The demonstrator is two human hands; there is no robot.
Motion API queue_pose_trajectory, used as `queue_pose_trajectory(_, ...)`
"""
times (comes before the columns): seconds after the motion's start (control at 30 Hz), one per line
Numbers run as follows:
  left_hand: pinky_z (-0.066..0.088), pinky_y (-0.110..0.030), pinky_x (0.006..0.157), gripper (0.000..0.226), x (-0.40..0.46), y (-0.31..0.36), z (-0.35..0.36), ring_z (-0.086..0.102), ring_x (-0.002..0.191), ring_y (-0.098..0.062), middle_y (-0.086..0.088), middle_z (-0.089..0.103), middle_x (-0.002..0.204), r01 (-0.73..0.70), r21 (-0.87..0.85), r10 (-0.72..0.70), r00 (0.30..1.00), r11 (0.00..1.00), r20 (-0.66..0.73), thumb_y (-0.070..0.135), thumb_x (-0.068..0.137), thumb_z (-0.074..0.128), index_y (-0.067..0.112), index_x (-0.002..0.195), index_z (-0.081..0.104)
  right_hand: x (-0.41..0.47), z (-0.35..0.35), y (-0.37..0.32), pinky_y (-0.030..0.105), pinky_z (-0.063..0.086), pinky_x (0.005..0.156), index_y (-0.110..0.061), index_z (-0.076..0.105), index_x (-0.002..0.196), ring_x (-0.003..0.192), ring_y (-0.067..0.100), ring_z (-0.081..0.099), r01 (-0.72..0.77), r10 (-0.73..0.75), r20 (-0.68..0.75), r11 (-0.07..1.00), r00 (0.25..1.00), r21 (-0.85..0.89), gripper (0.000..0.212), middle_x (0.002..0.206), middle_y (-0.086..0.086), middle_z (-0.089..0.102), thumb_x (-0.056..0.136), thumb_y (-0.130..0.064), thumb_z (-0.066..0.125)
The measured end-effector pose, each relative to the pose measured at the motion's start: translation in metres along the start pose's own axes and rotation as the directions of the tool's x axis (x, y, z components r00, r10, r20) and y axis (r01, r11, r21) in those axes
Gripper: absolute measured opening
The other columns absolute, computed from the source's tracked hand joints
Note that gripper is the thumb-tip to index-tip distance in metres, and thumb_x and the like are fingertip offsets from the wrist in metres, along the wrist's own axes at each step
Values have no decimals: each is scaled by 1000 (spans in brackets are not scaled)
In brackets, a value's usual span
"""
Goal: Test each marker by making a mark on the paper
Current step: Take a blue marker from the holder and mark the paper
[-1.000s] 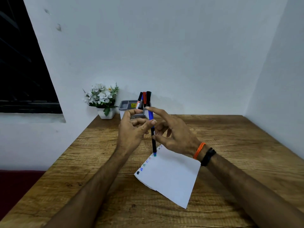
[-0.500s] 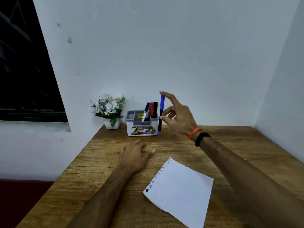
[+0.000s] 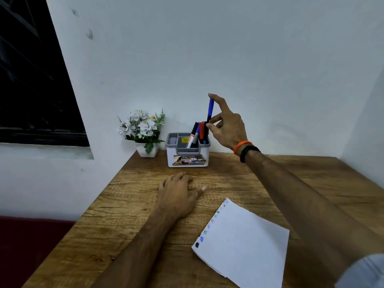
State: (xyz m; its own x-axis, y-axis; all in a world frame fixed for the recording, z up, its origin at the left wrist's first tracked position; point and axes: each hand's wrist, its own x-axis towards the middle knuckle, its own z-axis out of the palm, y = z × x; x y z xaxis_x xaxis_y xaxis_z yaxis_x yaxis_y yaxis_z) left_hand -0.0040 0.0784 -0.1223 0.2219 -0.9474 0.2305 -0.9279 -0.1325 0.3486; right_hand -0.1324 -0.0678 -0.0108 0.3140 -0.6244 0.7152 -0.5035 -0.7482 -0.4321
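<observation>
Dim, cool, even light is seen across the whole view, with no glare. The window (image 3: 31,80) at 9 o'clock is black; no light is given by it. A soft shadow is cast on the bench (image 3: 270,173) under the right hand (image 3: 226,125) and forearm. The paper (image 3: 247,242) at 5 o'clock is the brightest patch. Straight lines are bent by wide-angle distortion toward the edges. Fine detail is smeared; the sleeve (image 3: 361,271) in the 5 o'clock corner is blurred.
</observation>
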Motion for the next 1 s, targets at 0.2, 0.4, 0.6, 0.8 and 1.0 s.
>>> queue_pose_trajectory(0.2, 19, -44, 113, 64, 0, 0, -1, 31, 139, -16, 5, 40, 149, -2, 0, 2, 1000, 1000, 13, 71, 87, 39, 29, 135, 48, -9, 13, 11, 34, 59, 76, -38, 36, 144, 70, 17, 70, -9, 20, 119, 996, 993, -86, 78, 93, -2, 76, 80, -16, 76)
queue_pose_trajectory(0.4, 19, -43, 113, 64, 1, 1, -2, 30, 139, -16, 5, 39, 150, 2, 8, -3, 1000, 1000, 26, 70, 87, 39, 28, 135, 48, -20, 22, 17, 39, 58, 80, -33, 56, 128, 75, 17, 70, -60, 70, 138, 996, 988, -72, 51, 100, -3, 74, 84, -17, 75)
queue_pose_trajectory(0.6, 19, -44, 114, 65, 0, 1, -2, 30, 139, -17, 4, 39, 150, -3, 14, 3, 1000, 1000, 26, 70, 87, 38, 28, 135, 48, -23, 21, 16, 41, 58, 85, -33, 52, 136, 77, 17, 70, -69, 80, 143, 994, 986, -80, 57, 107, -1, 74, 86, -13, 72)
queue_pose_trajectory(0.8, 22, -46, 112, 65, -1, 2, -2, 36, 136, -17, 4, 43, 147, -9, 3, 9, 1000, 1000, 20, 71, 87, 38, 27, 133, 50, -39, -2, 10, 39, 55, 87, -32, 34, 150, 98, 19, 63, 19, 1, 176, 993, 984, -113, 76, 129, 6, 59, 84, -19, 70)
queue_pose_trajectory(1.0, 25, -49, 113, 67, 0, 0, -2, 38, 135, -20, 3, 45, 146, -11, 12, 11, 999, 1000, 45, 71, 87, 37, 26, 134, 51, -87, -33, -5, 33, 56, 83, -20, 68, 118, 93, 11, 63, 59, -45, 315, 998, 948, -36, 36, 113, 0, 70, 83, -21, 72)
